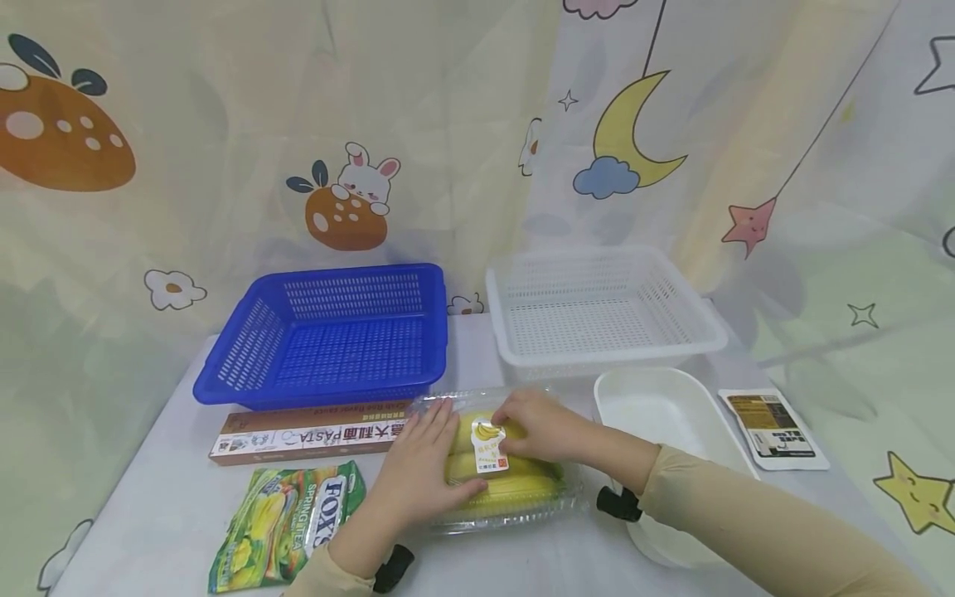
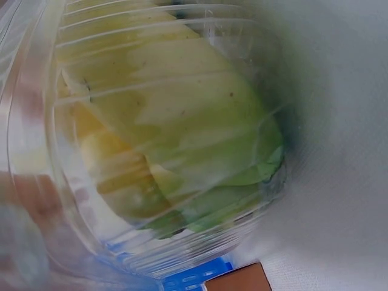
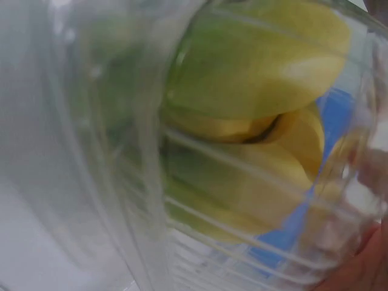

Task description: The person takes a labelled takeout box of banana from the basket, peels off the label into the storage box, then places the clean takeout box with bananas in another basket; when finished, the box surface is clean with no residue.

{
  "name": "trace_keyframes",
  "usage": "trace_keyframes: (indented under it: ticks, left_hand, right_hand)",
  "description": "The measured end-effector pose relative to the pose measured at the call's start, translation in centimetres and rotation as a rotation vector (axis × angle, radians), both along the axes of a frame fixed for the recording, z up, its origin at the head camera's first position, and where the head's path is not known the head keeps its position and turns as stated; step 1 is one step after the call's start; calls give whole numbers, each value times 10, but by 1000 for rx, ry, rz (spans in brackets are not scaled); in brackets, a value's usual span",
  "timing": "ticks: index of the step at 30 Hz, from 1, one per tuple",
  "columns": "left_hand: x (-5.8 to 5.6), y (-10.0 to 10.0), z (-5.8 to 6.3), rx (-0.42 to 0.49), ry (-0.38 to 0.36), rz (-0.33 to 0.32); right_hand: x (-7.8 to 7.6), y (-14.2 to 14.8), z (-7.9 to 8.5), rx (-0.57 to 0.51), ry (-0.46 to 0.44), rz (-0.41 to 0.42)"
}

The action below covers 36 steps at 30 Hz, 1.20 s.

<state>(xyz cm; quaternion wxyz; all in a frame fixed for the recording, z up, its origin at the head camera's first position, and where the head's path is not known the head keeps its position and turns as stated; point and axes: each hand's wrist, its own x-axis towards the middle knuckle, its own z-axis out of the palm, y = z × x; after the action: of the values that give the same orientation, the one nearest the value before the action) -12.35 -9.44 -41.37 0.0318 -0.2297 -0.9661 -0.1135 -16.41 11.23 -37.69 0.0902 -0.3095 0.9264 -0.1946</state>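
A clear plastic box [image 1: 515,518] of yellow-green bananas [image 1: 515,489] lies on the white table, with a white banana label [image 1: 488,452] on its lid. Spread fingers of my left hand [image 1: 418,468] rest over the box's left side, thumb pointing right. From the right, my right hand [image 1: 548,427] reaches over the lid, its bent fingertips at the label's upper right edge. Through the ribbed plastic, the bananas [image 2: 182,121] fill much of the left wrist view. Banana ends [image 3: 254,66] also show close up in the right wrist view, where the box wall is blurred.
Behind stand a blue basket [image 1: 321,394] and a white basket [image 1: 612,356]. A pasta box [image 1: 298,435] and a green FOX'S candy bag [image 1: 287,522] lie to the left. At the right are a white tub [image 1: 671,381] and a flat packet [image 1: 773,429].
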Motion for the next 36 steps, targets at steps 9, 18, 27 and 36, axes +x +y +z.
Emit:
trace_keyframes:
  ticks: [9, 18, 27, 36]
  left_hand:
    - [0, 0, 0, 19, -2, 8]
    - [1, 0, -2, 17, 5, 6]
    - [0, 0, -2, 14, 17, 3]
    - [0, 0, -3, 13, 31, 1]
  right_hand:
    - [-4, -1, 0, -81, -50, -39]
    - [-5, -2, -4, -100, -17, -78]
    - [-2, -1, -2, -124, -34, -96]
    - [-2, 0, -1, -164, -22, -86]
